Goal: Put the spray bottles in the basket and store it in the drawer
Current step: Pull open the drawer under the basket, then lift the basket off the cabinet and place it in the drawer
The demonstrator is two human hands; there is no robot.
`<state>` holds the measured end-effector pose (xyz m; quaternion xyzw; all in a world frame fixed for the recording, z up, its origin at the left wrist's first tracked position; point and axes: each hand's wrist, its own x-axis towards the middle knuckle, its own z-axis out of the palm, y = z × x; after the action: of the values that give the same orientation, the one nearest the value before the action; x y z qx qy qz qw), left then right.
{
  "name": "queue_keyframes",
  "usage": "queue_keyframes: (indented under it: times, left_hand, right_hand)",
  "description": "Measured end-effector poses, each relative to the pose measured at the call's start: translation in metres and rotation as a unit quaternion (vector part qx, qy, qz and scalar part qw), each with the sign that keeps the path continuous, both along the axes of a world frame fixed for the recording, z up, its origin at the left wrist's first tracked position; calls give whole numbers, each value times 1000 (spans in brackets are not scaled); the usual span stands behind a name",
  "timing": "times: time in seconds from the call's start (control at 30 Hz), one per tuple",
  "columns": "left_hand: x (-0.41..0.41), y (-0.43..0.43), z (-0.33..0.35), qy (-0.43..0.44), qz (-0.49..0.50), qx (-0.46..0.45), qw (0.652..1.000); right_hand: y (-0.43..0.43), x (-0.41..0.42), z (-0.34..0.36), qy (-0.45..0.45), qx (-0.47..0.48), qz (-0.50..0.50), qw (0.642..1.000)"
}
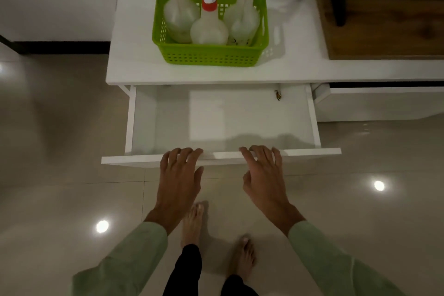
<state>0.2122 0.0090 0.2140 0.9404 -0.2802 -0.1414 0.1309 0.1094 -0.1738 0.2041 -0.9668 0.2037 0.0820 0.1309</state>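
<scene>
While spread fingers rest on the drawer, bottles stand upright in the basket.

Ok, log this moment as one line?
three translucent plastic spray bottles: in green plastic basket on cabinet top | white drawer: open | left hand, right hand: fingers on drawer front

Dim, soft picture; ceiling-light glare spots on the glossy floor.

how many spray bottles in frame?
3, all upright in the green basket: pink-collared bottle back left, red-collared bottle front middle, yellow-collared bottle back right. None visible elsewhere.
</scene>
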Motion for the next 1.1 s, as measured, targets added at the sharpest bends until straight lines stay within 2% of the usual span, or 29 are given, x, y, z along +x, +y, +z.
queue_keyframes:
  times: [0.23,0.4,0.57,0.67,0.73,0.83,0.93,1.1]
  left_hand:
    - [-18,15,10,15,-5,-10,1000]
    - [-16,27,9,75,-14,3,997]
    - [37,11,25,90,14,-70,993]
    - [90,-11,40,96,129,-189,969]
    - [129,-28,51,98,231,-283,926]
    - [183,-54,65,78,327,-346,876]
    - [227,-75,72,116,382,-358,844]
    - [261,-86,68,266,356,-314,839]
  right_hand:
    - [21,-22,11,1,33,-31,999]
    - [19,-28,12,8,81,-52,995]
    - [-9,12,36,-41,164,-79,982]
    - [-37,63,59,-131,221,-167,952]
    - [-59,104,73,-209,266,-250,907]
    - [-91,161,89,-284,320,-350,833]
    - [-116,206,93,-263,359,-396,803]
    - [-126,234,84,-168,419,-389,803]
